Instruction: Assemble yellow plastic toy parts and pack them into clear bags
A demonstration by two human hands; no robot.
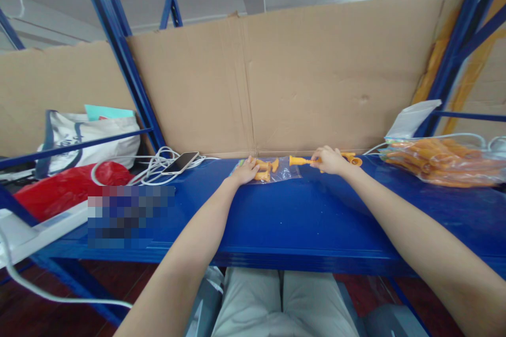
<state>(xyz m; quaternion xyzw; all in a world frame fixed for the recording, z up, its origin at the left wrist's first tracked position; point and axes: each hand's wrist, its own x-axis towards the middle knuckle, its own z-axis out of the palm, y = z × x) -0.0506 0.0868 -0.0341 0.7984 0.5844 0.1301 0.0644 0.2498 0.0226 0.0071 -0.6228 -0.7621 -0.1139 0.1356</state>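
A clear plastic bag (290, 171) with several orange plastic pieces (264, 171) in it lies flat near the back of the blue shelf. My left hand (245, 170) is closed on the bag's left end, its fingertips partly hidden against the pieces. To the right of the bag, my right hand (330, 160) pinches an orange plastic part (299, 160), a thin stem whose flared end points left toward the bag. Just beyond that hand lies another orange piece with a round ring end (356, 161), partly covered by my fingers and wrist.
A large clear bag of orange parts (438, 160) sits at the right. Leftward are a phone (181, 163) on coiled white cables (152, 174), a red plastic bag (75, 189) and a white tote (90, 142). A cardboard panel (300, 79) backs the blue shelf (284, 221).
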